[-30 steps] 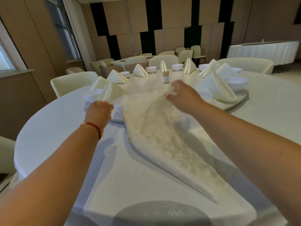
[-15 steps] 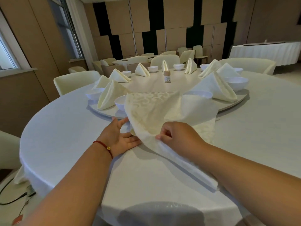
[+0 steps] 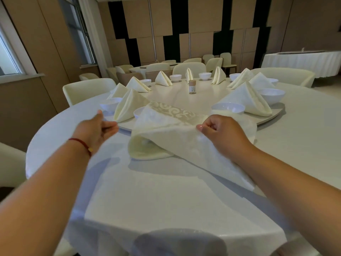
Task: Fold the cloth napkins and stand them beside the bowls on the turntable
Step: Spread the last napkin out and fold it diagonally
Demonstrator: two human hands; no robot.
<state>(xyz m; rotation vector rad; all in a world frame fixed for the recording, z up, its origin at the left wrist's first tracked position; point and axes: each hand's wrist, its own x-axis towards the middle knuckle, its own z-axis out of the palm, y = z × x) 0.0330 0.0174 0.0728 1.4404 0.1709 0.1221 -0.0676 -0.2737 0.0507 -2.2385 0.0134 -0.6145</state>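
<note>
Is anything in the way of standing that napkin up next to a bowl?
Partly. The napkin, pinched by the right hand, drapes over the turntable edge, hiding the spot. A standing napkin crowds the near bowl.

Back wall [image 3: 203, 24] panelled in tan and black vertical blocks. Windows [image 3: 7, 58] at left, daylight coming in. Cream chairs [image 3: 88, 89] ring the round white-clothed counter [image 3: 166, 191]. Second draped table [image 3: 302, 61] far right; more chairs beyond.
</note>
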